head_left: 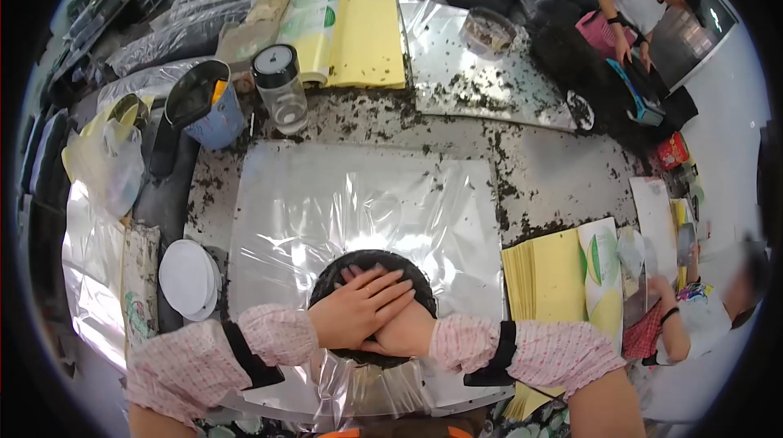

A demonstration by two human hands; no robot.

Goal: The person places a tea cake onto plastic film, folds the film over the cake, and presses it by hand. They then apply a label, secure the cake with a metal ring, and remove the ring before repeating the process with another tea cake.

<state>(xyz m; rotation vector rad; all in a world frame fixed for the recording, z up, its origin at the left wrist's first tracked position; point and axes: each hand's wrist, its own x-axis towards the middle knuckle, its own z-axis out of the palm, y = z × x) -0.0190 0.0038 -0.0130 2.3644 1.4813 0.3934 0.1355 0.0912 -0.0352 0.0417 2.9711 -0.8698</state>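
Disc of black, rough-looking material (330, 275) lies directly under both hands, with a clear, shiny plastic sheet (367, 193) around it on the pale grey table (563, 161). It is round, so no long axis is seen. The left hand (359, 306) rests on top, its fingers straight and close together; the right hand (410, 330) is beneath, thus nearer to the disc, but its grip is mostly covered and I cannot tell it. White round pieces (186, 279) are at left, a yellow paper stack (546, 275) at right.
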